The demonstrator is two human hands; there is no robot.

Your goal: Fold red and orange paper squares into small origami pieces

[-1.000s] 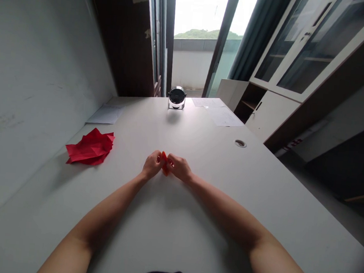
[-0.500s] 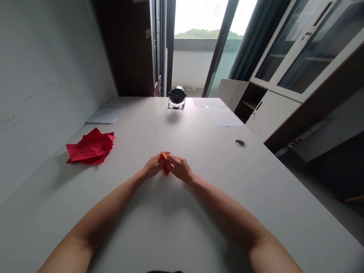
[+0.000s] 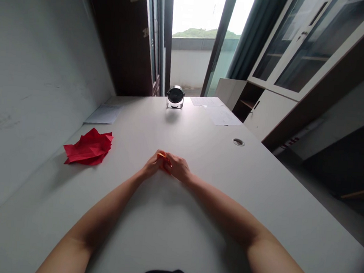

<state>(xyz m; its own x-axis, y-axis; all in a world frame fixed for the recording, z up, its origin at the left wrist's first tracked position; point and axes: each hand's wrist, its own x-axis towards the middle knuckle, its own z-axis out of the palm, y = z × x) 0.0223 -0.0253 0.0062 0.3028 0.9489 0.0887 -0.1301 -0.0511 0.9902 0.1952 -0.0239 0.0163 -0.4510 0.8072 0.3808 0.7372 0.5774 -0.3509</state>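
A small orange folded paper piece (image 3: 163,156) is pinched between both my hands just above the white table (image 3: 174,221). My left hand (image 3: 151,166) closes on it from the left and my right hand (image 3: 177,167) from the right, fingertips touching. Most of the paper is hidden by my fingers. To the left, a heap of folded red paper (image 3: 88,148) lies near the wall.
A small black-and-silver round device (image 3: 175,97) stands at the table's far end. White sheets (image 3: 105,114) lie at the far left and more sheets (image 3: 219,113) at the far right. A cable hole (image 3: 238,142) is at right. A cabinet (image 3: 267,110) stands beyond.
My hands have pressed closer together over the orange paper, so less of it shows now. The view has shifted slightly; nothing else on the table moved.
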